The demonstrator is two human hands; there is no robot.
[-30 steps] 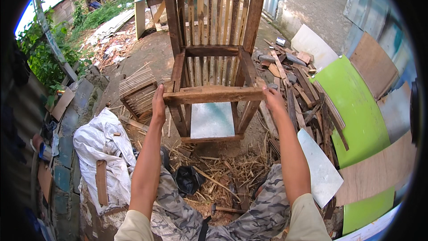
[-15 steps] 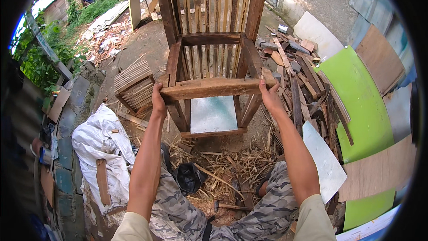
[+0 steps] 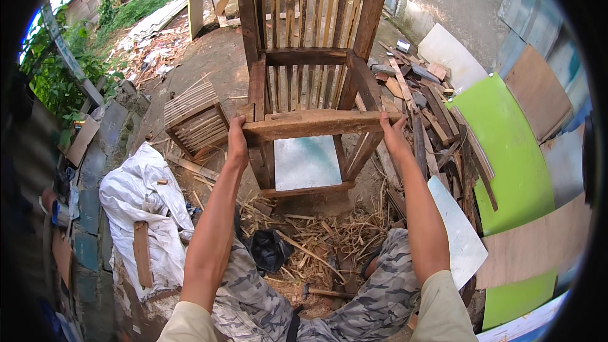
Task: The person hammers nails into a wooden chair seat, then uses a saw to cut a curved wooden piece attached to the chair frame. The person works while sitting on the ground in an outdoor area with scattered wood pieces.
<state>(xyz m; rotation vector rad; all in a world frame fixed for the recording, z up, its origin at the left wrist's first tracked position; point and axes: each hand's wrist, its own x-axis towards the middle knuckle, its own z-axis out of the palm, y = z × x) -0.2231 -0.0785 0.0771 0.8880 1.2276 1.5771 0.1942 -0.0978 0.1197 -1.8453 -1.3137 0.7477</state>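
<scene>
An unfinished wooden chair frame (image 3: pixel 306 57) stands upright in front of me, with a slatted back and two side rails running toward me. Across its near side lies a thick wooden crosspiece (image 3: pixel 316 125). My left hand (image 3: pixel 237 144) is closed round the crosspiece's left end, thumb up along the wood. At the opposite end, my right hand (image 3: pixel 395 138) grips it with fingers bent over the top. Whether the crosspiece is seated tightly in the side rails cannot be made out. Below it, a pale metallic-looking sheet (image 3: pixel 307 161) shows inside the frame, above a lower rail (image 3: pixel 308 189).
A hammer (image 3: pixel 326 292) lies between my legs near wood shavings (image 3: pixel 329 240) and a black plastic bag (image 3: pixel 268 250). Left are a white sack (image 3: pixel 142 193) and a small slatted wooden piece (image 3: pixel 196 117). Scrap wood (image 3: pixel 437 111) and a green panel (image 3: pixel 506 152) stand right.
The crosspiece, both hands and the chair frame sit slightly farther right in view. The right fingers are a little more spread on the wood. Both hands keep their hold.
</scene>
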